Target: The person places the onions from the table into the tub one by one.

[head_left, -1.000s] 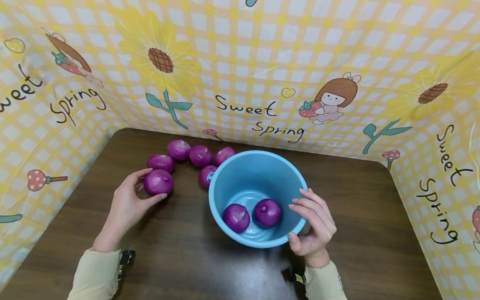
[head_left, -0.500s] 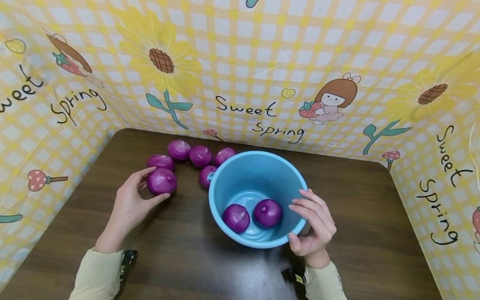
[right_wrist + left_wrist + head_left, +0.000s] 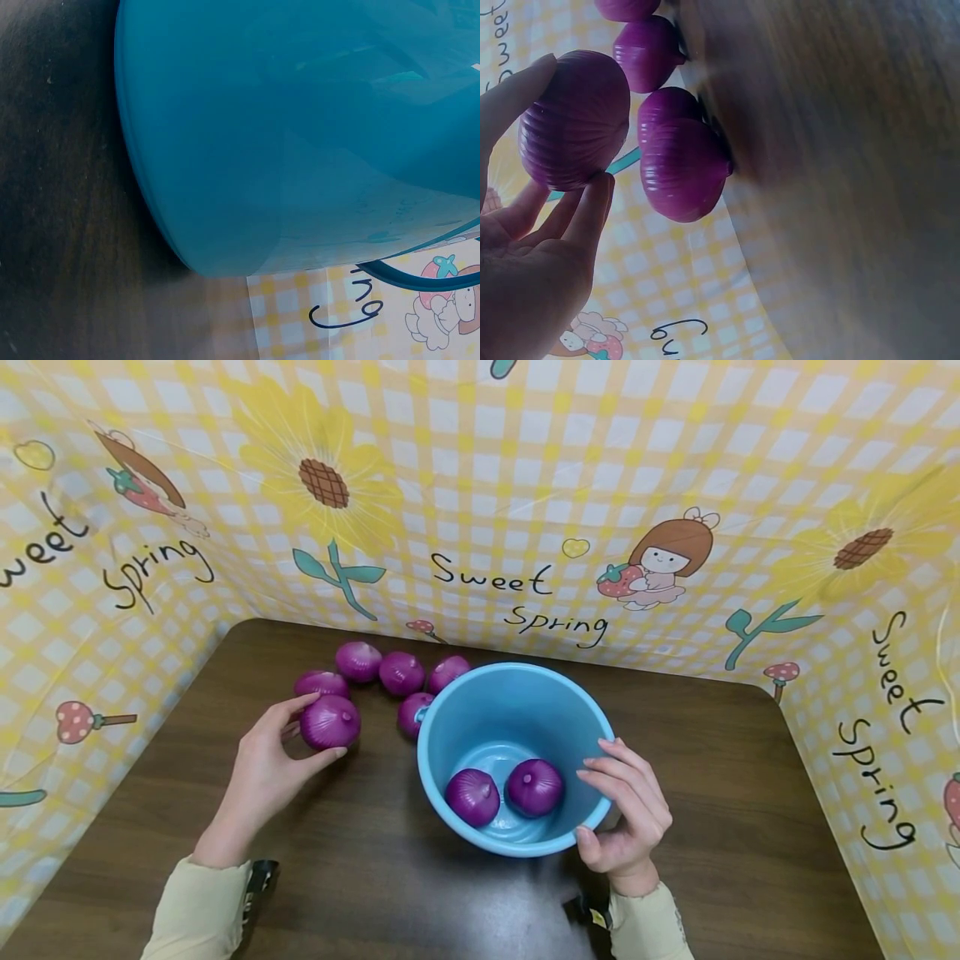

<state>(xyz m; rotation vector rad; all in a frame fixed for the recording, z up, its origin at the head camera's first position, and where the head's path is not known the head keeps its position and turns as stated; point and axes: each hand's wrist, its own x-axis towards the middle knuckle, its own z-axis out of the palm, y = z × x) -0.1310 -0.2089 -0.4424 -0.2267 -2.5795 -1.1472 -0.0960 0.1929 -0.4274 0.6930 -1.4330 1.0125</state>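
Note:
My left hand (image 3: pixel 270 764) holds a purple onion (image 3: pixel 330 722) between thumb and fingers, left of the blue bucket (image 3: pixel 517 672). In the left wrist view the held onion (image 3: pixel 577 120) appears raised above the tabletop, with fingertips pressed on its side. My right hand (image 3: pixel 630 810) grips the bucket's right rim, fingers lapping over the edge and thumb at the near side. Two onions lie on the bucket floor, one onion (image 3: pixel 472 797) to the left and another onion (image 3: pixel 535 787) to the right. The right wrist view is filled by the bucket's outer wall (image 3: pixel 285 150); that hand is hidden there.
Several more onions lie on the dark wooden table (image 3: pixel 720 777) at the back left, including one onion (image 3: pixel 358 661) near the far edge and one (image 3: pixel 415 713) against the bucket's left side. A yellow checked cloth (image 3: pixel 480 485) walls the back and sides.
My left hand has drifted slightly right with the onion, toward the bucket. My right hand and the bucket have stayed in place.

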